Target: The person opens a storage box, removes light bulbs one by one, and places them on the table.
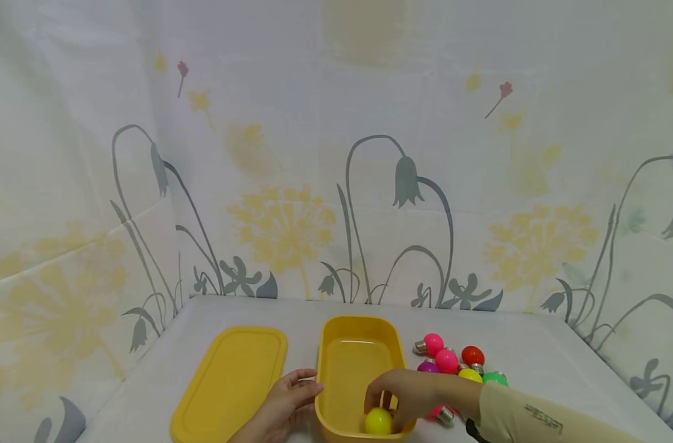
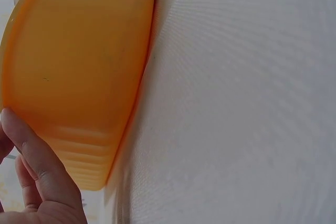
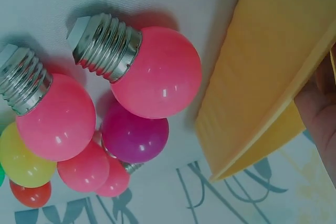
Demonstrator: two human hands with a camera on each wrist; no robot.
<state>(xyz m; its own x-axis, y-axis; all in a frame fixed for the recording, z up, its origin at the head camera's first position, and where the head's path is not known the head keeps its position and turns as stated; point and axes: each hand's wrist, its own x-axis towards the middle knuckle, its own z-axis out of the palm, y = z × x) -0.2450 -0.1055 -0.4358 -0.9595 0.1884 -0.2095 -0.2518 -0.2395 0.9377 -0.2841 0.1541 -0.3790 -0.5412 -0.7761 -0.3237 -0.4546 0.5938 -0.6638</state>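
A yellow box (image 1: pixel 360 363) without its lid stands at the middle front of the table. My right hand (image 1: pixel 405 394) reaches into its near end and holds a yellow light bulb (image 1: pixel 378 421) there, its round globe showing and its base hidden by the fingers. In the right wrist view only part of this hand shows, past the box wall (image 3: pixel 262 82). My left hand (image 1: pixel 283 406) touches the box's left rim with extended fingers. The left wrist view has a fingertip (image 2: pixel 13 121) against the edge of the orange-looking box wall (image 2: pixel 79 66).
A yellow lid (image 1: pixel 231 381) lies flat to the left of the box. To its right several light bulbs lie in a loose group, including pink (image 3: pixel 157 72), purple (image 3: pixel 135 132), red (image 1: pixel 472 355) and green (image 1: pixel 495 378) ones. A flower-patterned cloth (image 1: pixel 292 154) hangs behind the table.
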